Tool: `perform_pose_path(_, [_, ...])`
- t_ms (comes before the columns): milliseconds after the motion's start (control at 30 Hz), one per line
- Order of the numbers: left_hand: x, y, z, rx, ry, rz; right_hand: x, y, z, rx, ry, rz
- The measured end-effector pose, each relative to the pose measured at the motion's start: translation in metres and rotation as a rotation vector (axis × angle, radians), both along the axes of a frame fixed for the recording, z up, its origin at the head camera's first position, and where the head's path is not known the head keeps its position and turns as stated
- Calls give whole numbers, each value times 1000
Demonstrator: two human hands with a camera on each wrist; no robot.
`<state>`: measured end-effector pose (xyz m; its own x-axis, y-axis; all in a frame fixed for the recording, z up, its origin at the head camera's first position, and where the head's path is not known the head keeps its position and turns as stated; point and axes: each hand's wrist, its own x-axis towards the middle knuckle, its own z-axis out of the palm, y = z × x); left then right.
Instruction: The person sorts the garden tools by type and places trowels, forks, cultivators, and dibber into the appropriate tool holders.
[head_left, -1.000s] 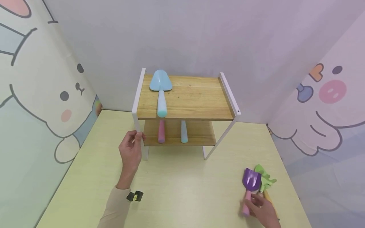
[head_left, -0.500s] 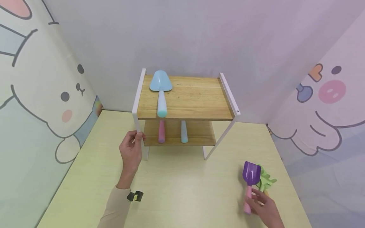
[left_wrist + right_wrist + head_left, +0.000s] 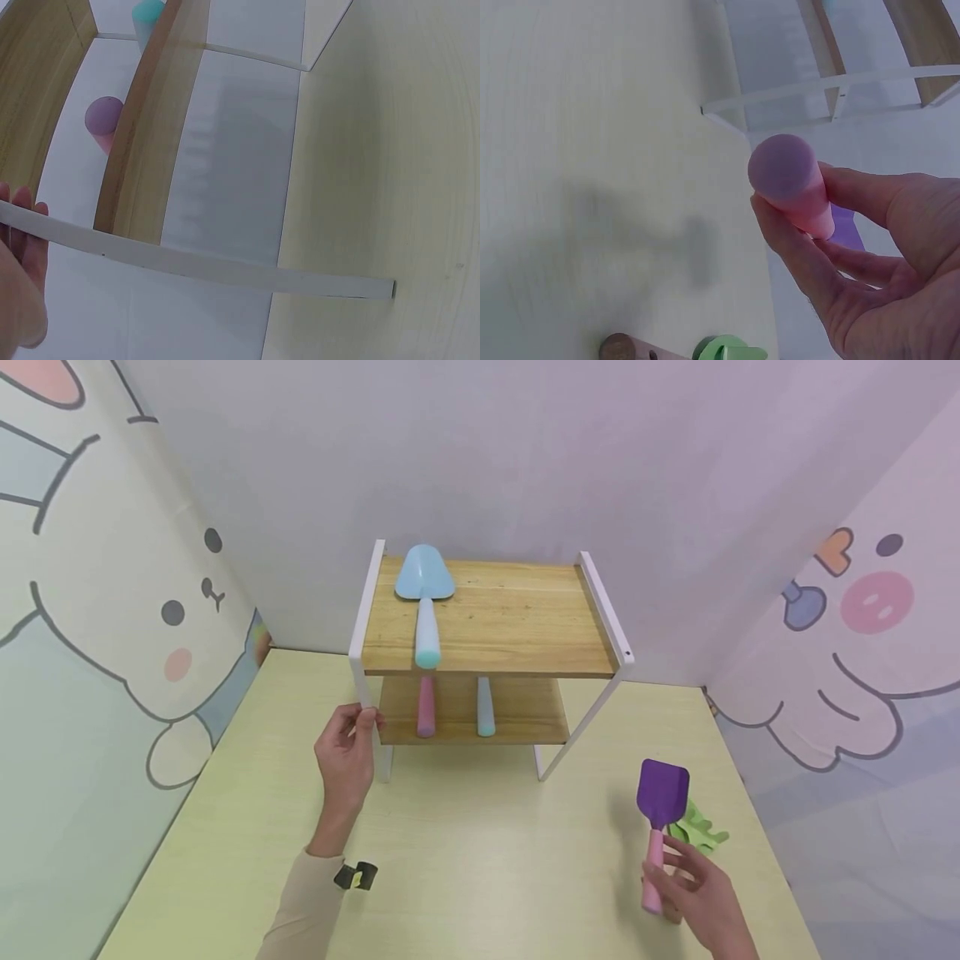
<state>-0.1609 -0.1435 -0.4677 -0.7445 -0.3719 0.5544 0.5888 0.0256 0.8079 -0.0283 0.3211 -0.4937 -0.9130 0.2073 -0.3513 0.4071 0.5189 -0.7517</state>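
Observation:
My left hand (image 3: pixel 347 752) holds the white front left leg (image 3: pixel 187 261) of a small two-tier wooden shelf (image 3: pixel 525 618), with thumb and fingers on either side. At the right, my right hand (image 3: pixel 701 893) pinches the pink handle (image 3: pixel 799 184) of a toy shovel with a purple blade (image 3: pixel 663 793). The shovel is lifted off the table, and its shadow falls to the left. On the upper tier lies a light blue toy shovel (image 3: pixel 425 577). A pink handle (image 3: pixel 426 708) and a pale blue handle (image 3: pixel 486 708) show on the lower tier; their far ends are hidden.
Beneath the right hand, a green toy tool (image 3: pixel 697 828) lies on the pale table (image 3: pixel 480 860), beside a brown handle end (image 3: pixel 619 349). Cloth walls with cartoon animals (image 3: pixel 847 610) enclose the table at the back and sides.
My right hand has lifted the purple shovel and carried it forward, away from the green tool; its blade now tips up. The left hand stays at the shelf leg.

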Motion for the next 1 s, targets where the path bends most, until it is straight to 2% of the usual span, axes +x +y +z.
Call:
perform_pose_path(233, [1,0,1,3,8,-3,-3,-9,16,-31,51,19])
perform_pose_path(400, [0,0,2,3,5,-9,-7,-16,29,-34,58,24])
perform_pose_path(533, [-1,0,0,9,0,-11,-7,-21,39,-21,100,46])
perform_pose_path(867, [0,-1,1,5,-1,-8,-5,-34,63,35,314,131])
perform_pose_path(1000, [0,0,2,21,-10,-15,-5,-38,73,50,369,155])
